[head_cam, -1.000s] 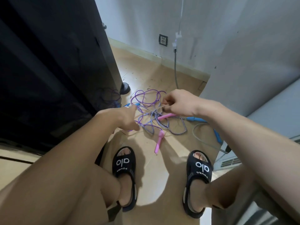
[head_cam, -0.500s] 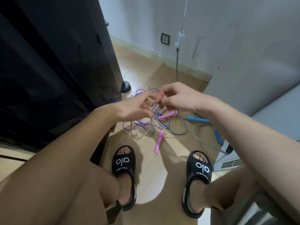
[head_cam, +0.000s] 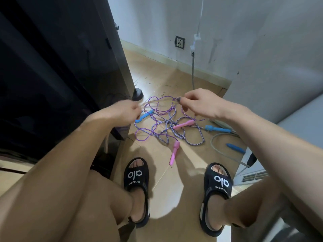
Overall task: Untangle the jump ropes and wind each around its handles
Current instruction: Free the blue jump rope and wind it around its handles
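A tangle of purple and striped jump rope [head_cam: 167, 126] lies on the tan floor in front of my feet. Two pink handles [head_cam: 183, 124] [head_cam: 174, 152] and a blue handle [head_cam: 144, 116] lie among the loops; another blue handle [head_cam: 217, 128] lies to the right. My left hand [head_cam: 125, 111] and my right hand [head_cam: 197, 102] are raised above the tangle, apart, each pinching a strand of purple rope [head_cam: 157, 103] stretched between them. The left hand is motion-blurred.
A tall black cabinet [head_cam: 61, 67] fills the left, its round foot [head_cam: 138, 93] near the ropes. A grey cable [head_cam: 222, 147] and a third blue handle [head_cam: 236, 148] lie at right by a white unit [head_cam: 251, 175]. My sandalled feet [head_cam: 138, 173] stand below the tangle.
My hands, which were together over the tangle half a second ago, have pulled apart sideways, drawing the purple strand out between them.
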Action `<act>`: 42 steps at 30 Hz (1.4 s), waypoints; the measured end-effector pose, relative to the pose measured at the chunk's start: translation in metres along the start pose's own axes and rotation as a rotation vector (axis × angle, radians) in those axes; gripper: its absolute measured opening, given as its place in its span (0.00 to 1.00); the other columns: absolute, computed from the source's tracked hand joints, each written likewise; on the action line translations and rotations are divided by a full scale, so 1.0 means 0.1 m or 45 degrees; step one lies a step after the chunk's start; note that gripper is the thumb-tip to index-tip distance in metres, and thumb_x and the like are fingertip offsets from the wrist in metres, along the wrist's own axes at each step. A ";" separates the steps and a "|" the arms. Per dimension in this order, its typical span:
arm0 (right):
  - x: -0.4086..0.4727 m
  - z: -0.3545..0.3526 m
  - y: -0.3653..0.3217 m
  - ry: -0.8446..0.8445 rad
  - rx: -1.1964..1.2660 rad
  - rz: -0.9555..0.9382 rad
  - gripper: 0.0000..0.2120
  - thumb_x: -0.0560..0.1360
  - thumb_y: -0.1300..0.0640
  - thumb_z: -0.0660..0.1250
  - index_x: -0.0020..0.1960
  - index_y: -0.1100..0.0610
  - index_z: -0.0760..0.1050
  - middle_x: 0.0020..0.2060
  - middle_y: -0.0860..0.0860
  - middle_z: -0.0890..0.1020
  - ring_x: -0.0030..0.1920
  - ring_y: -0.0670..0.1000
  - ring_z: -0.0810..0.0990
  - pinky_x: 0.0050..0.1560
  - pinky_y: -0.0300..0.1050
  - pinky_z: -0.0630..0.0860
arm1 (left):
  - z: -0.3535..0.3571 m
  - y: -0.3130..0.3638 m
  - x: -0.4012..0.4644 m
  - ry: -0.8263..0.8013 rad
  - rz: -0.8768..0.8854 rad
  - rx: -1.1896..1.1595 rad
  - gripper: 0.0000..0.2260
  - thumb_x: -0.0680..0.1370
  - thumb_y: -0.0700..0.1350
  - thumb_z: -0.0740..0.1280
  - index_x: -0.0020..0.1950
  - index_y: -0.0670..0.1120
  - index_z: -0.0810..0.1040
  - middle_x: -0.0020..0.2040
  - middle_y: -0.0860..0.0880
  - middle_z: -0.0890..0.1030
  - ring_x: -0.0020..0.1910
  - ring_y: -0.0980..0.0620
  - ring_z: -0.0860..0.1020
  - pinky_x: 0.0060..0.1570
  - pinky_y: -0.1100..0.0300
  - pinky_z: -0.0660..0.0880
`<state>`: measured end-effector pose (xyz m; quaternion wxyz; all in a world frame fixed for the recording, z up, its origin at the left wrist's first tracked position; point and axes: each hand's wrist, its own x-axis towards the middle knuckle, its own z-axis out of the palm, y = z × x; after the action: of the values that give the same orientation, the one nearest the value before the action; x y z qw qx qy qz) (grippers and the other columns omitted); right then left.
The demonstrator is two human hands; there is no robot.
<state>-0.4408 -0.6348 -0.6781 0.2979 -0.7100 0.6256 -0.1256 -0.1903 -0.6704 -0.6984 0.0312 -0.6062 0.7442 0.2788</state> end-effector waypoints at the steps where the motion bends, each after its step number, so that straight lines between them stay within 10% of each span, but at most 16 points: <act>1: 0.00 0.03 -0.04 0.012 0.086 -0.008 0.20 0.81 0.46 0.59 0.39 0.58 0.77 0.27 0.48 0.71 0.30 0.51 0.73 0.30 0.38 0.69 | 0.03 -0.04 -0.04 -0.151 -0.043 0.101 0.15 0.82 0.51 0.62 0.60 0.41 0.77 0.42 0.50 0.80 0.45 0.46 0.81 0.42 0.56 0.76; 5: 0.01 0.19 -0.23 -0.013 0.250 -0.077 0.19 0.82 0.46 0.57 0.36 0.52 0.72 0.31 0.49 0.73 0.32 0.50 0.71 0.36 0.43 0.67 | 0.11 0.17 -0.13 -0.263 0.185 -0.199 0.28 0.79 0.56 0.70 0.76 0.51 0.65 0.63 0.57 0.76 0.58 0.60 0.76 0.54 0.62 0.73; 9: 0.03 0.13 -0.26 0.062 0.289 -0.075 0.20 0.83 0.47 0.55 0.37 0.54 0.72 0.29 0.45 0.73 0.30 0.46 0.68 0.34 0.43 0.64 | 0.13 0.41 -0.13 -0.119 0.386 -0.557 0.17 0.84 0.51 0.62 0.45 0.38 0.75 0.38 0.49 0.80 0.35 0.59 0.79 0.42 0.64 0.73; 14: 0.07 0.06 -0.02 0.120 -0.070 -0.032 0.23 0.83 0.46 0.55 0.43 0.63 0.75 0.37 0.57 0.81 0.39 0.58 0.74 0.40 0.47 0.70 | 0.05 0.26 -0.07 0.041 0.167 -0.427 0.18 0.85 0.51 0.58 0.38 0.43 0.69 0.32 0.46 0.71 0.31 0.50 0.72 0.34 0.58 0.70; 18: 0.06 0.07 0.05 0.145 -0.072 0.006 0.23 0.82 0.45 0.55 0.43 0.63 0.75 0.38 0.58 0.82 0.42 0.60 0.77 0.43 0.47 0.73 | 0.06 0.18 -0.07 -0.070 0.060 0.083 0.13 0.83 0.46 0.59 0.43 0.44 0.77 0.41 0.48 0.82 0.38 0.51 0.76 0.36 0.60 0.70; 21: 0.06 0.15 -0.08 0.080 0.007 -0.038 0.22 0.82 0.45 0.55 0.43 0.60 0.77 0.34 0.51 0.79 0.37 0.54 0.74 0.38 0.43 0.69 | 0.13 0.27 -0.13 -0.217 0.186 -0.094 0.19 0.79 0.48 0.67 0.69 0.57 0.72 0.57 0.54 0.80 0.57 0.55 0.77 0.55 0.61 0.73; 23: 0.05 0.20 -0.16 0.012 0.034 -0.071 0.21 0.83 0.47 0.55 0.39 0.56 0.77 0.30 0.46 0.75 0.34 0.49 0.72 0.35 0.43 0.67 | 0.18 0.35 -0.09 -0.170 0.347 -0.412 0.18 0.78 0.50 0.69 0.67 0.63 0.72 0.61 0.55 0.79 0.63 0.59 0.76 0.62 0.59 0.72; 25: 0.04 0.21 -0.20 0.007 0.074 -0.099 0.21 0.83 0.48 0.55 0.34 0.53 0.71 0.27 0.46 0.71 0.31 0.47 0.69 0.33 0.41 0.64 | 0.19 0.42 -0.09 -0.086 0.452 -0.603 0.04 0.81 0.46 0.66 0.55 0.54 0.78 0.50 0.49 0.83 0.50 0.56 0.79 0.53 0.59 0.74; 31: 0.09 0.09 -0.14 0.064 0.014 -0.066 0.24 0.83 0.44 0.54 0.37 0.56 0.77 0.25 0.43 0.73 0.31 0.43 0.72 0.36 0.38 0.68 | 0.09 0.36 -0.09 -0.029 0.345 -0.595 0.16 0.84 0.51 0.63 0.40 0.42 0.71 0.31 0.51 0.68 0.29 0.53 0.65 0.29 0.62 0.64; 36: 0.12 0.02 0.05 0.180 -0.110 0.008 0.25 0.81 0.44 0.54 0.42 0.63 0.79 0.35 0.55 0.83 0.40 0.58 0.79 0.45 0.45 0.76 | 0.04 0.16 -0.08 0.042 0.212 -0.095 0.16 0.83 0.51 0.62 0.41 0.42 0.75 0.32 0.52 0.72 0.33 0.53 0.68 0.33 0.58 0.64; 42: 0.08 0.12 -0.20 0.152 0.057 -0.088 0.22 0.82 0.48 0.56 0.38 0.61 0.77 0.26 0.48 0.75 0.34 0.53 0.71 0.33 0.38 0.66 | 0.20 0.46 -0.14 -0.234 0.238 -0.627 0.20 0.80 0.60 0.57 0.54 0.44 0.78 0.48 0.50 0.84 0.48 0.51 0.82 0.59 0.50 0.77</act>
<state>-0.4165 -0.6385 -0.6774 0.2713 -0.7156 0.6144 -0.1919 -0.2353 -0.6439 -0.6928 -0.0755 -0.4965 0.7006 0.5068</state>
